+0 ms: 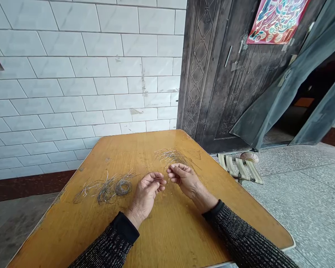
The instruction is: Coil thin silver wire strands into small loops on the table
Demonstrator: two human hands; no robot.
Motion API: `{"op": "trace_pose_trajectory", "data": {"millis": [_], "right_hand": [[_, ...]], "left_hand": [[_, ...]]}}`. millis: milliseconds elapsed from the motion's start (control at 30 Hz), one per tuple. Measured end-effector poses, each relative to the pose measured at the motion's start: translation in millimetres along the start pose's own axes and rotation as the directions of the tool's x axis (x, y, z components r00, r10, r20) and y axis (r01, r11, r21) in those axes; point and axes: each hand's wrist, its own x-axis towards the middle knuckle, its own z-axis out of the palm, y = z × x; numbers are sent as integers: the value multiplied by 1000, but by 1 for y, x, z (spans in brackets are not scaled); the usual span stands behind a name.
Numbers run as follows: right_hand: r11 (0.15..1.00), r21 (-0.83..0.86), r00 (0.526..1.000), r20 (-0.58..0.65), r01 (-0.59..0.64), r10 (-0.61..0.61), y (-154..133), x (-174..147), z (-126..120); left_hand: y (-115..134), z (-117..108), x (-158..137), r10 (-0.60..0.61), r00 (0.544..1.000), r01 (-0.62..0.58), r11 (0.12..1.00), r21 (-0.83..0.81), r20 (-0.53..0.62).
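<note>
Above the middle of the wooden table (162, 230), my left hand (146, 191) and my right hand (185, 180) are held close together with a small gap between their fingertips. Thumb and fingers of the left are pinched on a thin wire, of which only a short bit shows. The right also pinches a fine piece of wire, mostly hidden by the fingers. Left of my hands lie tangled and coiled wires (123, 187), looped into small bundles with loose ends. Just beyond my right hand a spread of thin, fairly straight wires (171, 154) rests on the tabletop.
A white tiled wall (100, 89) stands beyond the table's far edge. A dark carved door (203, 74) and a grey-green curtain (279, 100) are at the right. Beside the table's right edge is a low stool with striped webbing (241, 169), with a roundish pale object (250, 157) by it.
</note>
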Motion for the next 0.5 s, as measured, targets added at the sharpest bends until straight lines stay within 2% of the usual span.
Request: {"op": "trace_pose_trajectory", "data": {"millis": [167,367,500], "right_hand": [[999,21,999,-25,-27,28,0,0,1],[999,54,999,31,6,-8,-2,-3,4],[996,-44,997,31,75,-74,-2,-6,7]], "left_hand": [[-1,-1,0,26,999,-28,997,79,25],[1,0,3,-12,999,8,994,-110,-38],[2,0,3,-27,999,20,991,-134,-46]]}}
